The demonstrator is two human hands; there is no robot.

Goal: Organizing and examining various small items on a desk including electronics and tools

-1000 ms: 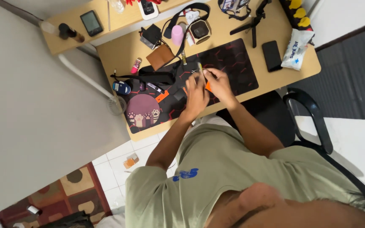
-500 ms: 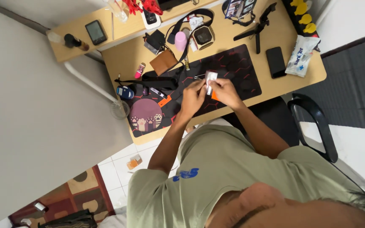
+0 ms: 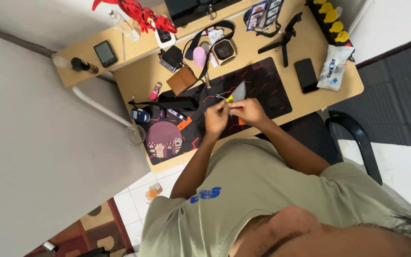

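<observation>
A small grey, flat piece [image 3: 239, 90], possibly a card or a foil wrapper with a yellow spot at its near end, stands tilted above the dark desk mat [image 3: 267, 78]; its kind cannot be told at this size. Both hands meet at its lower end. The left hand [image 3: 216, 117] pinches there with fingers drawn together, and the right hand [image 3: 247, 110] closes on the same end from the other side, so the piece is clamped between the two and held clear of the mat, where both thumbs can work it. An orange scrap [image 3: 241, 122] shows just beneath the right hand.

On the mat to the left lie a round pad with paw prints [image 3: 163, 135], a small orange piece [image 3: 183, 123] and a black strap [image 3: 177, 103]. Farther off on the wooden desk [image 3: 134, 71] sit a brown wallet [image 3: 181, 80], a pink cylinder [image 3: 199, 56] and a squarish device [image 3: 225, 49]. To the right lie a black phone [image 3: 305, 75], a small tripod [image 3: 281, 39] and a white wipes packet [image 3: 334, 62]. A black chair arm [image 3: 357, 143] curves at the near right.
</observation>
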